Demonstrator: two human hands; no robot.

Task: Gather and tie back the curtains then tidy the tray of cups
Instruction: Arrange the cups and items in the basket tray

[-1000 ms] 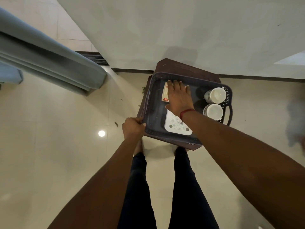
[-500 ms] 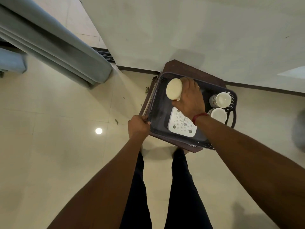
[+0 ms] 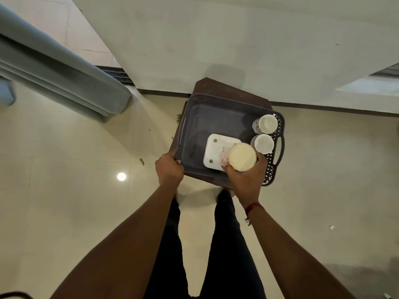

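We see a floor (image 3: 64,190) of glossy cream tiles filling most of the frame, with thin grout lines. Left of centre, a small round spot of light (image 3: 121,176) shines on it. Dark specks of debris (image 3: 141,161) lie on the tiles just above that spot, and a white scrap (image 3: 331,227) lies at lower right. A pale off-white wall (image 3: 216,39) crosses the top, edged by a dark skirting board (image 3: 323,108). A brown stool (image 3: 226,89) stands against it at upper centre. A dark floor track (image 3: 116,74) shows at upper left, a bright opening (image 3: 371,87) at far right.
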